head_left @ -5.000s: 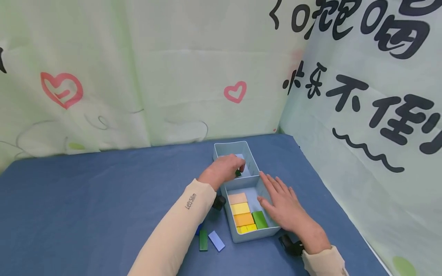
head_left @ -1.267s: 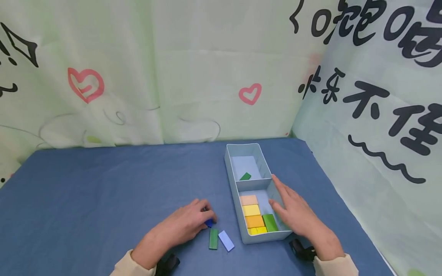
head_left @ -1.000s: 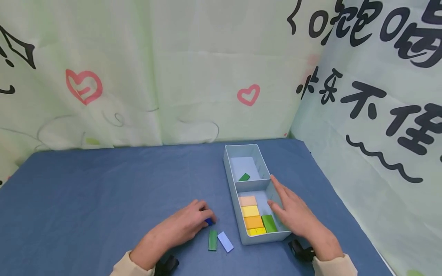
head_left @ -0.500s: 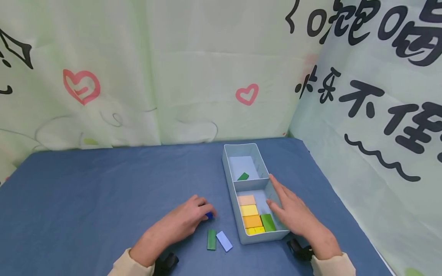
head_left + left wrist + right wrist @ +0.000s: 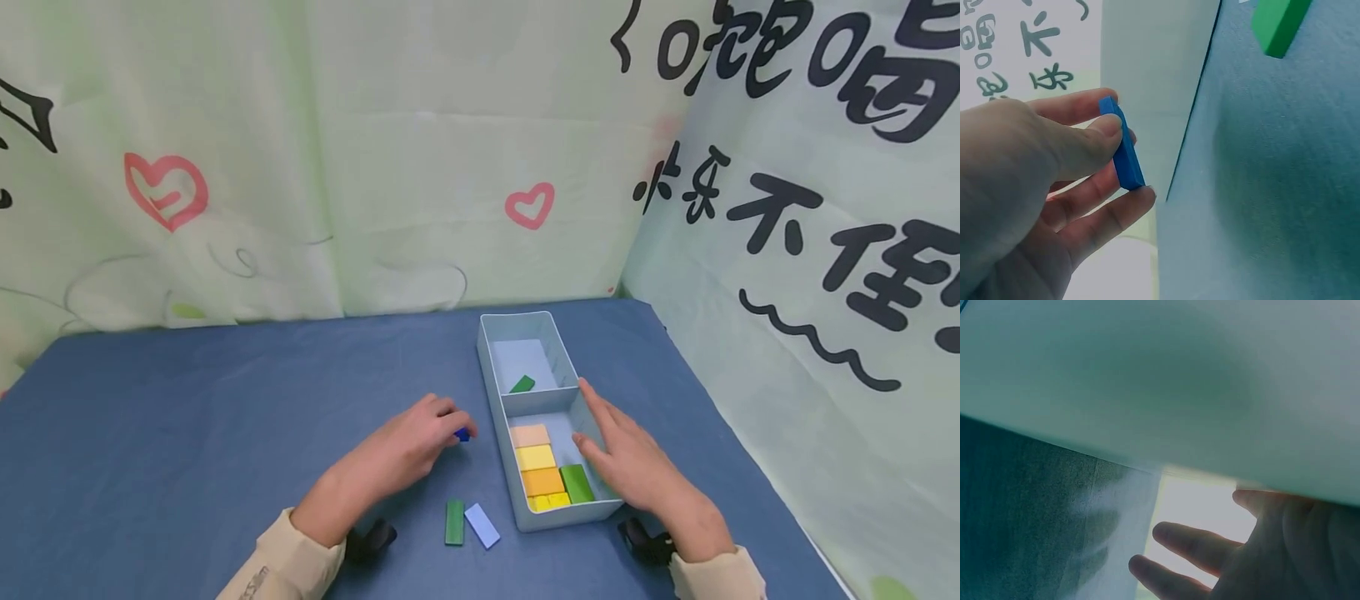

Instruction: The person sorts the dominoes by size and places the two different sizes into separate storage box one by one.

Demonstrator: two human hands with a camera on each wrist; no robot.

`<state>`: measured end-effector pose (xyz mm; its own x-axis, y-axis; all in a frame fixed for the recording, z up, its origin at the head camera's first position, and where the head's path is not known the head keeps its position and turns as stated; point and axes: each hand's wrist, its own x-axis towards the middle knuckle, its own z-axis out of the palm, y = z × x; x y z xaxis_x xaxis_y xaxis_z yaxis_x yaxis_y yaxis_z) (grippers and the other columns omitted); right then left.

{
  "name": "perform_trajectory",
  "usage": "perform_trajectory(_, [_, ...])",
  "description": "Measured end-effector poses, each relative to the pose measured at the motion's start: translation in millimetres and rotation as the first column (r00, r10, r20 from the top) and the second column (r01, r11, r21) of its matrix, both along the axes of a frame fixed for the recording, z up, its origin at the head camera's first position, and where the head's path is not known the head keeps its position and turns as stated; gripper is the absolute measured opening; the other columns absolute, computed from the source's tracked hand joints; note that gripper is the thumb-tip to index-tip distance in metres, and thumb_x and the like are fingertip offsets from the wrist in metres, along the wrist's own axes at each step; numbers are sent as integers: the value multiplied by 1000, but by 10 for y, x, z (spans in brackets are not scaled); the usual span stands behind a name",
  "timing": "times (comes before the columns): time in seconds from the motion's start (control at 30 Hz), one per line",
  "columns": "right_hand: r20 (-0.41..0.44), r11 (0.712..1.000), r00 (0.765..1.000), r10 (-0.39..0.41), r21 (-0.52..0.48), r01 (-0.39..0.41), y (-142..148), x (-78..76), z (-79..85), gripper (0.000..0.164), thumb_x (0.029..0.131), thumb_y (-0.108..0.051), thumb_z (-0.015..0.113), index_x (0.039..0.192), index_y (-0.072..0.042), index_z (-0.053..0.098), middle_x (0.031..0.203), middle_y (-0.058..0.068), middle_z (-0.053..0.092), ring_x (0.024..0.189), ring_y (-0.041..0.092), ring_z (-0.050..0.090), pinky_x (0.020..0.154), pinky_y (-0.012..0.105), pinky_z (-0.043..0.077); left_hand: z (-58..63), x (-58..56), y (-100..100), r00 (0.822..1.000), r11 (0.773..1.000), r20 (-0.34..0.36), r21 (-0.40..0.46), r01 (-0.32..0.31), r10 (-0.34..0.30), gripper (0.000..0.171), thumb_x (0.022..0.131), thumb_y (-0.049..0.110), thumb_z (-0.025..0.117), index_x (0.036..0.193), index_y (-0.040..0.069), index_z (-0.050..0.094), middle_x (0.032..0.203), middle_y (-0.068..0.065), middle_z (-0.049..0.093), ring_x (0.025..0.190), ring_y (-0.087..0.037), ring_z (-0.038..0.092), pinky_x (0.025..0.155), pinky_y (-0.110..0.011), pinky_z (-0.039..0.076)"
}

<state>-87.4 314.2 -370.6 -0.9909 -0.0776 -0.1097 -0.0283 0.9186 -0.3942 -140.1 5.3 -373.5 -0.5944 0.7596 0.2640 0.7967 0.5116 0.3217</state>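
My left hand (image 5: 408, 442) pinches a small dark blue block (image 5: 1124, 150) between thumb and fingers, raised over the cloth left of a light blue-grey two-compartment box (image 5: 562, 520). Against the box's right wall lies my right hand (image 5: 633, 458), fingers extended and thumb over the near compartment. In that compartment sit a pink block (image 5: 530, 435), a pale yellow one (image 5: 536, 457), an orange one (image 5: 543, 482), small yellow blocks (image 5: 548, 502) and a green block (image 5: 577, 483). The far compartment holds a dark green block (image 5: 522, 384), partly hidden by the divider.
On the blue tablecloth (image 5: 225, 433), a green block (image 5: 454, 523) and a light blue block (image 5: 482, 526) lie side by side in front of the box's left side. Printed curtains (image 5: 405, 167) rise behind and to the right.
My left hand left a green block in the far compartment, came back to the table, took the blue block and lifted it slightly away from me. My right hand stays at the box.
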Motion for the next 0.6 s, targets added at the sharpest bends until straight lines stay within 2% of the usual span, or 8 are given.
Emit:
perform_trajectory(0.2, [23,1000,1000,-4,-12,4,-6,-4,-4,73,103,-42,46,161,-27,3,161,23,26,143,50,30,105,72,30,68,-85,66,1000,1000,12,-1,25,-25,24,91,-2,66,110,13,67,103,-5,66,90,-17,62,79,-28,56])
perform_trajectory(0.37, [18,1000,1000,-1,-9,1,-8,-9,-6,74,103,-42,46,161,-29,2,160,23,26,143,50,31,105,72,31,170,-162,133,999,1000,28,-17,16,-15,29,90,-4,67,113,13,67,102,-5,66,90,-16,63,78,-27,57])
perform_trajectory(0.6, [35,1000,999,-8,-17,9,5,-10,10,73,103,-42,46,161,-29,2,161,23,25,144,50,30,105,73,31,296,-259,227,1000,999,-3,-37,19,-19,31,89,-5,68,114,13,67,99,-6,66,89,-17,63,75,-25,56])
